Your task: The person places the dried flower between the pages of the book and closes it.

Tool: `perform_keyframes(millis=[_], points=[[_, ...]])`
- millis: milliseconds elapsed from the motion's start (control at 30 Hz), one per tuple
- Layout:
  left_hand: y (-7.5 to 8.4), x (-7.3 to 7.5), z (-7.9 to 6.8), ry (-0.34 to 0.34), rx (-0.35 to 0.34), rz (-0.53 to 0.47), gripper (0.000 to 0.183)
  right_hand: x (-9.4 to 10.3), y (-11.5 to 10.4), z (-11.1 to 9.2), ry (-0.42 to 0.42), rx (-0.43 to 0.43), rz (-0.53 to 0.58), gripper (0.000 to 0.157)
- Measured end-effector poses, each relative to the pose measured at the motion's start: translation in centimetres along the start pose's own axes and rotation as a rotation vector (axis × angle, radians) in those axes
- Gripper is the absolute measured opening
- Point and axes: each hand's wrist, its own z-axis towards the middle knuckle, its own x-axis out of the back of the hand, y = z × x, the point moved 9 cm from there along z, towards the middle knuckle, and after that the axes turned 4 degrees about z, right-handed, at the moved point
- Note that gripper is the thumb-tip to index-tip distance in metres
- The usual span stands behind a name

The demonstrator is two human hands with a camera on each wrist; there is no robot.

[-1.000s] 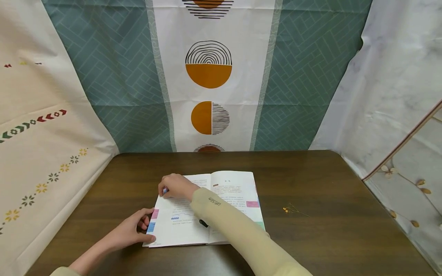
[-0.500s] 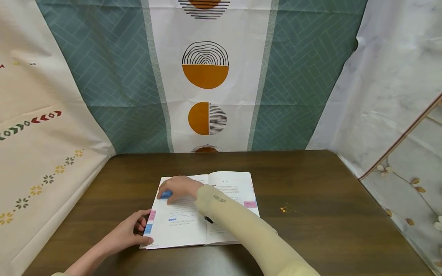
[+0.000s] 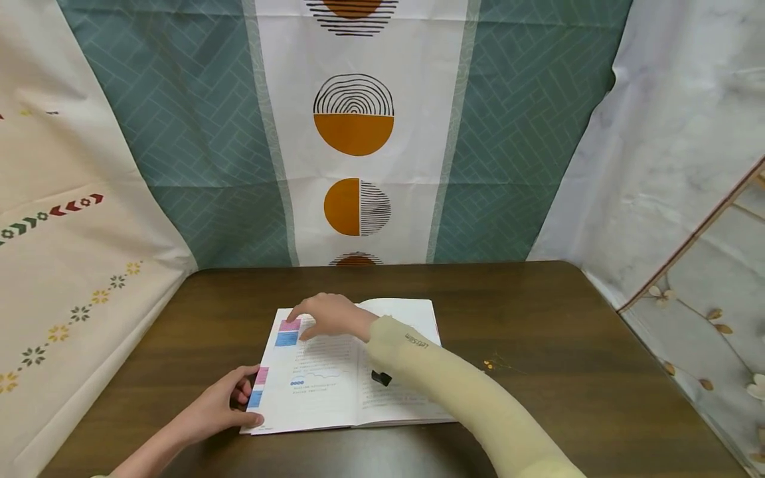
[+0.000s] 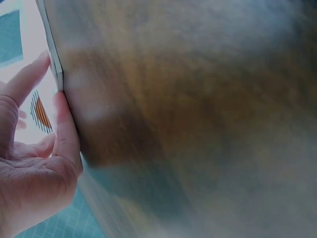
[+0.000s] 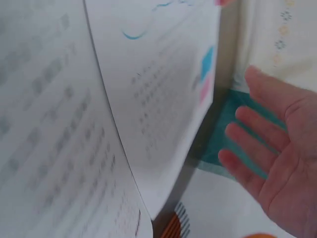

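An open book (image 3: 323, 408) with printed text lies on the table. My right hand (image 3: 331, 315) hovers over the top of its left page, fingers apart and holding nothing; the right wrist view shows the hand (image 5: 287, 153) with spread fingers off the paper. Just left of its fingertips, a pink sticky tab (image 3: 290, 325) and a blue sticky tab (image 3: 286, 338) sit on the page near the outer edge. At the lower left corner of the book, my left hand (image 3: 221, 405) rests its thumb on the page, its index finger at the left edge by more pink and blue tabs.
The dark wooden table (image 3: 538, 318) surrounds the book. A small sprig with yellow heads (image 3: 489, 364) lies to its right. My right sleeve (image 3: 454, 372) crosses the right page and hides much of it. Patterned cloths (image 3: 209, 166) hang behind and beside the table.
My right hand has lifted from the upper left of the page and shifted right, uncovering the pink and blue tabs there. The left hand has stayed at the corner. The view has shifted slightly.
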Motion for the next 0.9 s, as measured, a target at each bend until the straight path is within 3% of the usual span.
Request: perform_keyframes(millis=[300,600,900], points=[[0.1,0.0,-0.1,0.005,0.024,0.007,0.087,4.4,1.4,-4.9,0.178,-0.012,0.141,0.036],[0.4,-0.1,-0.1,0.005,0.019,0.011,0.086,6.2,3.5,-10.5,0.304,-0.054,0.196,0.034],[-0.1,0.0,0.1,0.012,0.054,0.023,0.091,8.7,6.3,-17.6,0.474,-0.073,0.195,0.031]])
